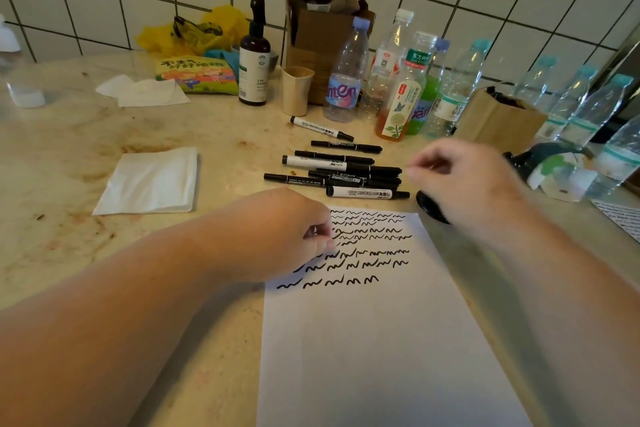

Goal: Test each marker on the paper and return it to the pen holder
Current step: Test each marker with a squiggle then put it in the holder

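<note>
A white paper [374,340] lies in front of me, its upper part covered in rows of black squiggles. Just beyond it several black and white markers [346,173] lie capped in a loose pile, and one more marker [320,127] rests farther back. My left hand [291,236] sits on the paper's top left corner, fingers curled and holding no marker. My right hand [460,180] hovers by the right ends of the piled markers, blurred, its fingertips pinched together around nothing I can see. The black mesh pen holder [427,206] shows only partly under my right wrist.
Several plastic bottles [346,80] and cardboard boxes [318,21] crowd the back and right of the stained counter. A beige cup [296,90] and a dark pump bottle [254,62] stand left of them. A folded napkin [152,180] lies to the left.
</note>
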The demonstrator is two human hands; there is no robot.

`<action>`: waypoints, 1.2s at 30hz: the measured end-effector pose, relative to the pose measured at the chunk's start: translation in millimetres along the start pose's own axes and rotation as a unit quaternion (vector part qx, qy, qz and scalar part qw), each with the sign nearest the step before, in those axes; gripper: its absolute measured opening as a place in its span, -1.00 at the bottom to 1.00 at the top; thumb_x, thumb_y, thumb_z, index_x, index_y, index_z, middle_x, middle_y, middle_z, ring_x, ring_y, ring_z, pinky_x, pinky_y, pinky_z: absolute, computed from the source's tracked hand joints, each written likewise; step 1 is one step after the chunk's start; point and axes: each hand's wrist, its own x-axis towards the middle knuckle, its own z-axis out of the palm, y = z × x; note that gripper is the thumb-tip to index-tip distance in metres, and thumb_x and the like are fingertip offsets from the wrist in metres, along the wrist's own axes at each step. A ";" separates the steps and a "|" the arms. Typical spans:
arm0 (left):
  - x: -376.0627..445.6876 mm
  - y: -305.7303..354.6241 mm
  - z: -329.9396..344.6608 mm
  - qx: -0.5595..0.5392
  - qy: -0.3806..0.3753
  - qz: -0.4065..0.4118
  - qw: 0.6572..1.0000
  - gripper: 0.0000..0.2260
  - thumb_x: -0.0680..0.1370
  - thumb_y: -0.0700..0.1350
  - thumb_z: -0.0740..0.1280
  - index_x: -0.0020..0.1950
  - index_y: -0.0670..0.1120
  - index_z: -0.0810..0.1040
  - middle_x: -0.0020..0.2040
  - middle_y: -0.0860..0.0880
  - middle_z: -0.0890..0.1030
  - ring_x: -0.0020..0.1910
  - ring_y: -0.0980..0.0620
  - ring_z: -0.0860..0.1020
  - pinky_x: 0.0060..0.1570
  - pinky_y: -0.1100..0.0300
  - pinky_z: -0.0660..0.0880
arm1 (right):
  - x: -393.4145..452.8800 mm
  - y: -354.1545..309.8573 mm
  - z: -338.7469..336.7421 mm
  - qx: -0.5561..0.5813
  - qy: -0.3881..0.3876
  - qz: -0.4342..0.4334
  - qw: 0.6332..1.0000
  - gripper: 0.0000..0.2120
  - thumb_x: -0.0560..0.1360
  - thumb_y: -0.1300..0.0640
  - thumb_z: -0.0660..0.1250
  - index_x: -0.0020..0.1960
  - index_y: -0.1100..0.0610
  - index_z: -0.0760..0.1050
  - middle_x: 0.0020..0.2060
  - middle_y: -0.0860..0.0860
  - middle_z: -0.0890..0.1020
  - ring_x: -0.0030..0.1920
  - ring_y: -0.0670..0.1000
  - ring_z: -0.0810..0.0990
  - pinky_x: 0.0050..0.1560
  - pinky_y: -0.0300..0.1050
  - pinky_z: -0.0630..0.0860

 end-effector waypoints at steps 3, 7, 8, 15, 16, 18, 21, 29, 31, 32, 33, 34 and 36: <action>-0.2 -0.3 -1.1 0.001 -0.002 0.005 1.000 -0.83 0.57 0.18 0.25 -0.01 0.16 0.58 -0.22 0.18 0.59 -0.25 0.25 0.51 -0.29 0.31 0.42 | 8.9 7.0 28.2 -0.079 -0.073 -0.004 0.994 -0.87 0.57 0.12 0.37 0.04 -0.09 0.62 -0.17 -0.21 0.52 -0.17 -0.20 0.48 -0.26 -0.30 0.31; 0.3 -0.3 -1.8 0.011 -0.003 0.010 1.000 -0.81 0.57 0.19 0.23 0.04 0.17 0.58 -0.16 0.17 0.59 -0.21 0.24 0.50 -0.21 0.27 0.46 | 21.7 16.5 49.0 -0.118 -0.095 -0.025 0.988 -0.80 0.57 0.19 0.34 0.14 -0.01 0.59 -0.14 -0.24 0.43 -0.04 -0.08 0.50 -0.05 -0.24 0.32; 0.5 0.1 -1.9 0.012 -0.004 0.011 1.000 -0.81 0.57 0.18 0.23 0.04 0.17 0.58 -0.15 0.17 0.59 -0.20 0.24 0.49 -0.20 0.27 0.45 | 23.1 16.9 51.0 -0.124 -0.099 -0.025 0.987 -0.81 0.56 0.19 0.34 0.13 0.00 0.59 -0.14 -0.24 0.42 -0.04 -0.08 0.48 -0.03 -0.23 0.31; -1.8 0.2 -2.4 -0.002 -0.007 0.004 1.000 -0.83 0.57 0.17 0.25 0.02 0.17 0.58 -0.18 0.16 0.59 -0.22 0.23 0.51 -0.19 0.25 0.52 | 20.7 10.3 44.3 -0.146 -0.111 -0.040 0.982 -0.88 0.57 0.15 0.35 0.05 -0.05 0.56 0.00 -0.10 0.52 -0.05 -0.08 0.49 -0.10 -0.22 0.34; -2.0 0.1 -2.2 -0.006 -0.008 0.004 1.000 -0.84 0.56 0.17 0.25 0.01 0.17 0.58 -0.19 0.16 0.60 -0.23 0.22 0.52 -0.18 0.25 0.53 | 16.3 6.3 37.4 -0.135 -0.095 -0.047 0.985 -0.89 0.58 0.14 0.34 0.05 -0.06 0.54 -0.06 -0.13 0.50 -0.09 -0.10 0.47 -0.17 -0.26 0.31; -1.9 -0.1 -1.4 -0.006 -0.007 0.005 1.000 -0.84 0.56 0.17 0.26 -0.01 0.17 0.58 -0.21 0.17 0.61 -0.24 0.22 0.54 -0.20 0.25 0.55 | 3.3 0.5 22.3 -0.074 -0.069 -0.037 0.994 -0.87 0.60 0.11 0.32 0.03 -0.13 0.51 -0.14 -0.15 0.47 -0.18 -0.13 0.45 -0.24 -0.23 0.31; -1.2 -0.1 -0.7 -0.002 -0.006 0.000 1.000 -0.84 0.57 0.18 0.25 -0.02 0.18 0.58 -0.23 0.18 0.60 -0.26 0.22 0.54 -0.31 0.29 0.46 | -18.5 -0.5 5.8 0.117 -0.054 0.008 0.992 -0.84 0.59 0.14 0.35 -0.02 -0.14 0.55 -0.18 -0.10 0.62 -0.19 -0.06 0.59 -0.15 -0.08 0.52; -0.5 -0.7 -1.6 -0.005 0.004 0.007 1.000 -0.83 0.55 0.18 0.25 0.02 0.19 0.58 -0.18 0.20 0.59 -0.20 0.23 0.52 -0.25 0.31 0.42 | -58.0 14.7 19.5 0.459 -0.091 0.105 0.878 -0.89 0.39 0.17 0.41 -0.12 0.19 0.54 -0.44 0.01 0.53 -0.42 0.02 0.49 -0.41 -0.16 0.48; -0.8 2.2 -4.2 -0.035 0.012 0.011 0.999 -0.83 0.55 0.19 0.24 0.03 0.20 0.57 -0.15 0.21 0.60 -0.17 0.24 0.53 -0.22 0.33 0.43 | -57.7 14.9 20.8 0.474 -0.098 0.091 0.870 -0.89 0.34 0.13 0.44 -0.18 0.13 0.55 -0.45 0.05 0.52 -0.45 0.04 0.49 -0.45 -0.16 0.48; -1.5 4.6 -5.9 -0.055 0.016 0.012 0.998 -0.82 0.54 0.21 0.23 0.04 0.22 0.56 -0.14 0.21 0.59 -0.16 0.25 0.52 -0.21 0.34 0.43 | -57.8 15.0 20.9 0.478 -0.112 0.076 0.868 -0.90 0.33 0.13 0.48 -0.21 0.09 0.58 -0.44 0.07 0.55 -0.45 0.03 0.51 -0.45 -0.17 0.49; -2.1 7.8 -7.6 -0.074 0.021 0.015 0.997 -0.80 0.52 0.24 0.23 0.05 0.24 0.55 -0.14 0.21 0.59 -0.16 0.26 0.52 -0.21 0.35 0.42 | -58.3 14.6 21.1 0.480 -0.127 0.061 0.866 -0.91 0.32 0.15 0.51 -0.23 0.06 0.60 -0.43 0.08 0.58 -0.44 0.03 0.54 -0.44 -0.18 0.50; -2.8 11.0 -8.9 -0.087 0.023 0.018 0.996 -0.77 0.49 0.28 0.21 0.05 0.26 0.54 -0.14 0.22 0.59 -0.16 0.27 0.52 -0.22 0.36 0.41 | -58.7 14.4 21.8 0.484 -0.141 0.048 0.862 -0.89 0.34 0.19 0.52 -0.24 0.04 0.61 -0.41 0.09 0.60 -0.43 0.03 0.56 -0.43 -0.18 0.51; -4.6 17.7 -10.2 -0.100 0.020 0.022 0.995 -0.73 0.45 0.32 0.19 0.06 0.29 0.52 -0.16 0.24 0.59 -0.18 0.29 0.52 -0.26 0.39 0.37 | -59.6 13.6 23.4 0.492 -0.163 0.028 0.855 -0.88 0.37 0.24 0.51 -0.22 0.05 0.62 -0.38 0.11 0.63 -0.39 0.05 0.59 -0.38 -0.17 0.53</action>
